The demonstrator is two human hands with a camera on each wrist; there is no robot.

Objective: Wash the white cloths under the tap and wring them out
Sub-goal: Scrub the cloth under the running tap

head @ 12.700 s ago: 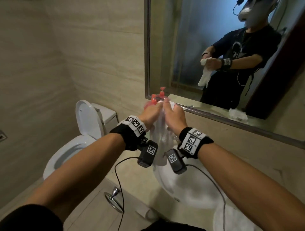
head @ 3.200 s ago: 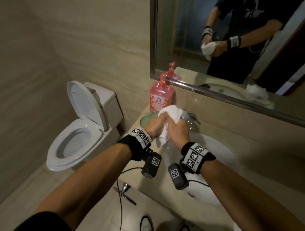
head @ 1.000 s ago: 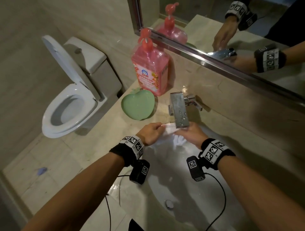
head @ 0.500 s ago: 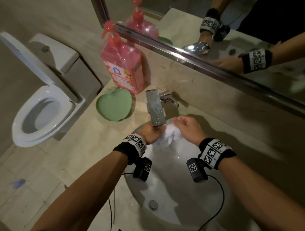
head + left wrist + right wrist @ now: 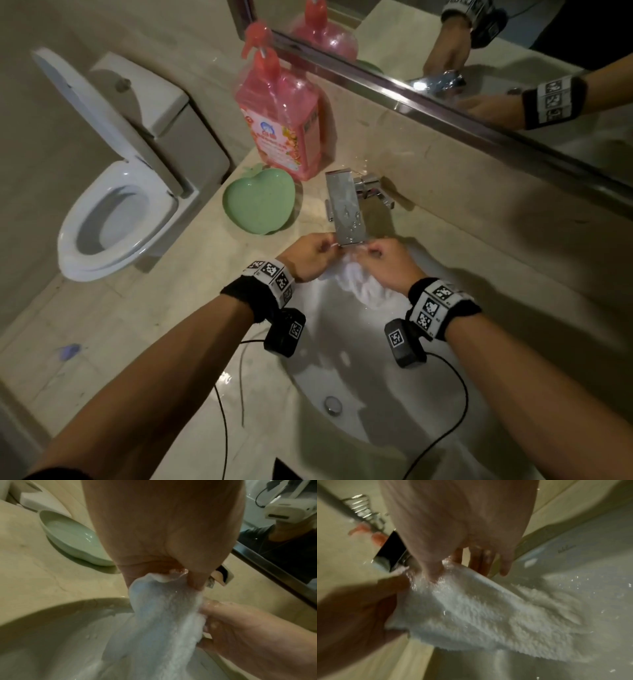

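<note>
Head view: left hand (image 5: 310, 257) and right hand (image 5: 387, 262) both pinch the white cloth (image 5: 359, 284) under the tap (image 5: 346, 209), over the sink (image 5: 394, 394). Left wrist view: thumb and fingers clamp the cloth's top edge. Right wrist view: thumb presses the wet cloth, fingers behind it.

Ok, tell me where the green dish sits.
In the head view the green dish sits on the counter, left of the tap, before the pink soap bottle.
</note>
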